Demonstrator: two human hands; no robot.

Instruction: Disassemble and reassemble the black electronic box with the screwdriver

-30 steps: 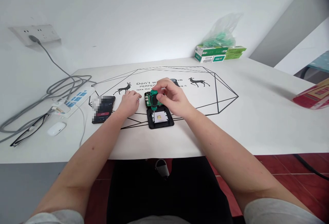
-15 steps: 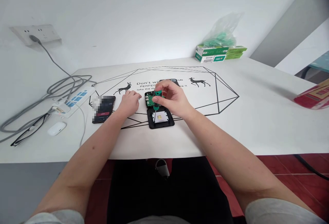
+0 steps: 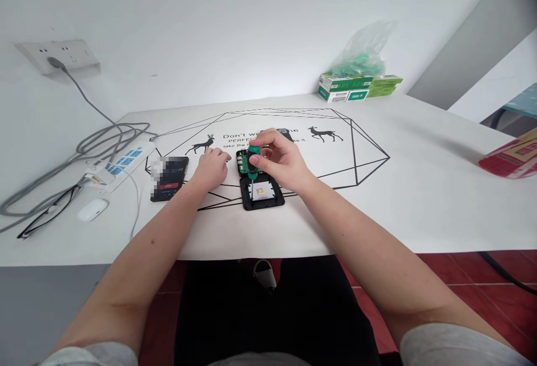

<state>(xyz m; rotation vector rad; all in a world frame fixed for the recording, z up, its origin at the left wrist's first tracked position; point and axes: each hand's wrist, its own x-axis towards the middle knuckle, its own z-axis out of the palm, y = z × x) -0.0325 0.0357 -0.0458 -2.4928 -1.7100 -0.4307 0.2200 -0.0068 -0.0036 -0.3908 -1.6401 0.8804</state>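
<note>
My right hand [image 3: 282,160] is closed around the upper part of a green-and-black screwdriver [image 3: 253,160], which stands nearly upright. Its thin shaft points down at the left edge of a black square cover [image 3: 263,206] with a white panel inside [image 3: 265,191]. Just beyond lies an opened black housing with a green circuit board [image 3: 243,163], partly hidden by the screwdriver and fingers. My left hand [image 3: 213,167] rests on the table left of the housing, palm down, fingers loosely apart. A small dark spot shows by its fingertips, too small to name.
A phone [image 3: 173,178] lies left of my left hand. Farther left are a power strip [image 3: 126,164], grey cables, glasses [image 3: 50,212] and a white earbud case [image 3: 93,210]. Behind my right hand sits a dark object [image 3: 285,133]. Green boxes [image 3: 346,83] and a red box [image 3: 509,156] stand right.
The screwdriver has turned and straightened slightly in my right hand, its handle showing more of its black grip. My left hand has barely moved.
</note>
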